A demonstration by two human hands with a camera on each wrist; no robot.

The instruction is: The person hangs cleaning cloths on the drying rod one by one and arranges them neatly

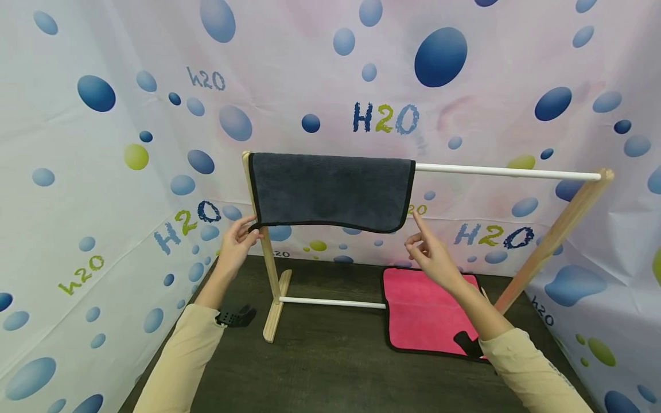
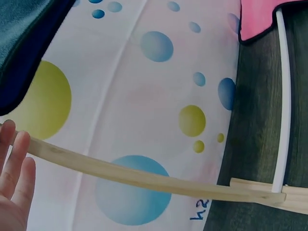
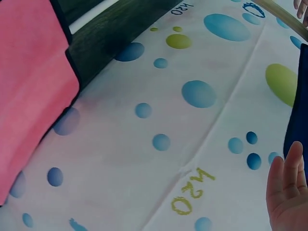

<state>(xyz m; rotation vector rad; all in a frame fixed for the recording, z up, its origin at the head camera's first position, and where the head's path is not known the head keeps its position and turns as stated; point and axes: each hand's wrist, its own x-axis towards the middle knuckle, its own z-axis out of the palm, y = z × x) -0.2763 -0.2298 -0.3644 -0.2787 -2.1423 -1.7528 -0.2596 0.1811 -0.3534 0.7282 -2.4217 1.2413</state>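
Note:
A dark grey towel (image 1: 330, 192) with black edging hangs folded over the top white bar of a wooden rack, at its left end. My left hand (image 1: 238, 238) pinches the towel's lower left corner between thumb and finger, beside the wooden post. In the left wrist view, several fingers of the left hand (image 2: 17, 178) show just below the towel (image 2: 24, 48). My right hand (image 1: 431, 252) is at the towel's lower right edge, index finger extended and the others bent, holding nothing. The right wrist view shows the right hand's (image 3: 288, 192) fingers overlapping the towel's (image 3: 297, 110) edge.
To the right runs the bare part of the top bar (image 1: 506, 171), ending at the right post (image 1: 555, 238). A pink towel (image 1: 428, 310) lies on the dark floor (image 1: 330, 367), over part of the lower bar (image 1: 330, 302). Patterned sheets (image 1: 310, 69) surround the rack.

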